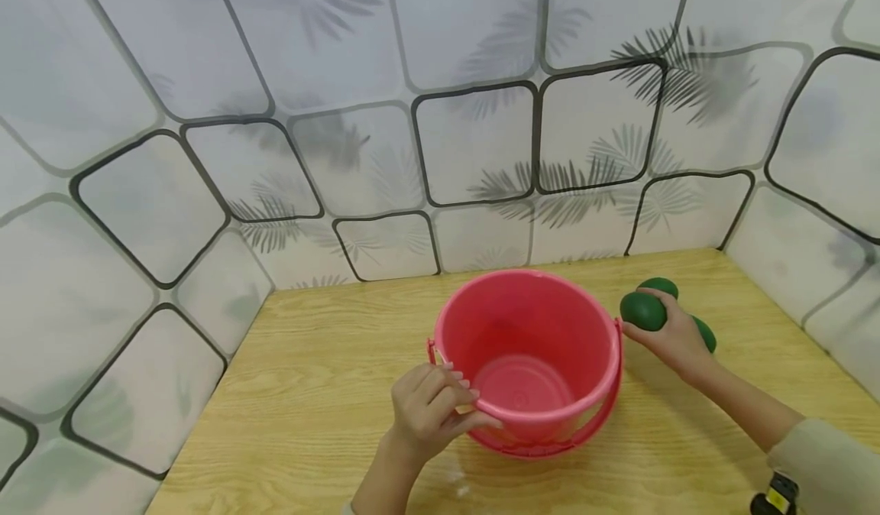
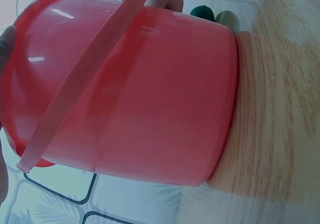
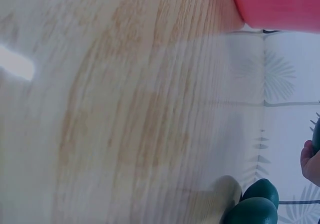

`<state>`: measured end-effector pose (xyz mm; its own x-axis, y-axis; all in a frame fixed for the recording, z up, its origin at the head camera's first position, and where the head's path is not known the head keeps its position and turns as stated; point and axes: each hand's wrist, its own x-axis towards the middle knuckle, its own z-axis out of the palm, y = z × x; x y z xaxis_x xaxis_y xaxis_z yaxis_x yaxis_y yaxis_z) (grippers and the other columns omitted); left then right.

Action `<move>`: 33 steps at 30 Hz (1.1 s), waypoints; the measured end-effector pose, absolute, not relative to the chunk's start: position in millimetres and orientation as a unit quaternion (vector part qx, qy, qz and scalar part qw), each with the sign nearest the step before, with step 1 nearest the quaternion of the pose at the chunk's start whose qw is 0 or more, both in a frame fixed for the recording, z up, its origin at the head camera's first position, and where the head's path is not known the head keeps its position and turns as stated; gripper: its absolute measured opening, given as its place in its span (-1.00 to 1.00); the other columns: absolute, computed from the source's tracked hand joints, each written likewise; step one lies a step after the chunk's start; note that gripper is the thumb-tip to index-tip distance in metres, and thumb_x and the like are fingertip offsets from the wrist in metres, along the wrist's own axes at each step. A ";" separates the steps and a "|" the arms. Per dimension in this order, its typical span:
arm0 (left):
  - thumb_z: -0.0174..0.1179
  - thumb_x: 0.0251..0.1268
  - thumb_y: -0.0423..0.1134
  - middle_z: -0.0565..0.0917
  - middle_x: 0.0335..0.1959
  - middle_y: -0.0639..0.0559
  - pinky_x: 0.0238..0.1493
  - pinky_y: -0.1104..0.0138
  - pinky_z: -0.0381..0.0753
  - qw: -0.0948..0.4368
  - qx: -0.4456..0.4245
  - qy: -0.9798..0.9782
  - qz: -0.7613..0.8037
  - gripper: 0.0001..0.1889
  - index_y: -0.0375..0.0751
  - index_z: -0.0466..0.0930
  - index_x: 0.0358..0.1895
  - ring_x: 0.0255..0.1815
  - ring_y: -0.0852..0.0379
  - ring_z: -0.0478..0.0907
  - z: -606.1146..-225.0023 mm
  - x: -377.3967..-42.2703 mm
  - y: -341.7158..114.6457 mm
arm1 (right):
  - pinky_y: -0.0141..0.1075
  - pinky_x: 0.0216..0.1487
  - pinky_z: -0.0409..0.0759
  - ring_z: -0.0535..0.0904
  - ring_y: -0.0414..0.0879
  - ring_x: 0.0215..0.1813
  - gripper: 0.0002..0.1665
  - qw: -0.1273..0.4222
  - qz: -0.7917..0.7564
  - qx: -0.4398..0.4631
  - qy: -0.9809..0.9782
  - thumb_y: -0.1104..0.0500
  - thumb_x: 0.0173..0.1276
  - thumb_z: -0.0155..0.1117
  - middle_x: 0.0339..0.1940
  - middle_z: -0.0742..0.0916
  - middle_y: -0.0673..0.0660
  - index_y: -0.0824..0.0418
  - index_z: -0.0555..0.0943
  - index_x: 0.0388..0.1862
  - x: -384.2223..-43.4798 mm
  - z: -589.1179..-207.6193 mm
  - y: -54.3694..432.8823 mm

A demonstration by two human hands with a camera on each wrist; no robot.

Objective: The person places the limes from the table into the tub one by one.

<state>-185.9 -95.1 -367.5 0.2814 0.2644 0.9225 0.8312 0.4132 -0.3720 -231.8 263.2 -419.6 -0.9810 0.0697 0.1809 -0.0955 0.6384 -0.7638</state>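
Observation:
A pink plastic bucket (image 1: 520, 416) stands upright on the table, its inside bare and its handle lowered against the near side. My left hand (image 1: 429, 412) grips the near-left rim, fingers over the edge and thumb outside. To the right of the bucket, my right hand (image 1: 667, 339) holds a smooth, dark green, egg-shaped object (image 1: 642, 311) at about rim height. Two more such green objects, one behind (image 1: 660, 286) and one to the right (image 1: 705, 335), are partly hidden by that hand. The left wrist view shows the bucket's side and its handle (image 2: 85, 78).
A light wood-grain table (image 1: 330, 377) carries everything. Behind it and along both sides rise walls (image 1: 481, 148) covered with a printed leaf-and-frame pattern. Near the right sleeve, a small black and yellow device (image 1: 777, 493) shows at the lower edge.

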 end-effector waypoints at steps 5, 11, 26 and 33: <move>0.22 0.16 0.15 0.50 -0.71 0.11 -0.48 0.49 0.60 0.631 -0.492 -0.555 -0.225 -0.52 -0.13 0.50 -0.73 -0.65 0.28 0.47 -367.1 -185.8 -94.7 | -0.03 -0.22 0.59 0.50 0.33 -0.05 -0.11 0.094 0.428 0.007 -0.899 -0.04 0.25 0.32 0.11 0.46 0.52 0.32 0.16 0.39 -230.5 -416.1 264.4; 0.22 0.15 0.16 0.51 -0.71 0.11 -0.48 0.49 0.60 0.630 -0.491 -0.558 -0.224 -0.52 -0.12 0.51 -0.73 -0.64 0.27 0.47 -368.0 -186.2 -94.8 | 0.06 -0.18 0.59 0.47 0.36 -0.02 -0.09 0.087 0.428 0.003 -0.899 -0.04 0.24 0.32 0.14 0.43 0.52 0.33 0.15 0.40 -229.7 -413.3 261.9; 0.22 0.14 0.17 0.52 -0.71 0.11 -0.49 0.50 0.60 0.633 -0.493 -0.554 -0.223 -0.52 -0.12 0.51 -0.73 -0.64 0.27 0.47 -367.4 -188.2 -94.6 | 0.03 -0.17 0.57 0.45 0.35 0.00 -0.11 0.090 0.432 0.016 -0.897 0.01 0.24 0.33 0.17 0.41 0.51 0.34 0.16 0.40 -227.5 -409.5 255.0; 0.23 0.13 0.18 0.52 -0.71 0.11 -0.49 0.51 0.59 0.634 -0.492 -0.555 -0.219 -0.52 -0.11 0.51 -0.73 -0.64 0.27 0.48 -368.2 -188.8 -95.4 | 0.04 -0.17 0.57 0.45 0.36 0.01 -0.11 0.087 0.433 0.018 -0.897 0.01 0.26 0.32 0.17 0.41 0.51 0.33 0.14 0.41 -226.9 -405.7 253.5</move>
<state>-188.8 -95.4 -368.2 0.2878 0.2683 0.9194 0.8238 0.4202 -0.3805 -226.9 253.5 -405.7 -0.9842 0.0426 0.1719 -0.1082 0.6238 -0.7741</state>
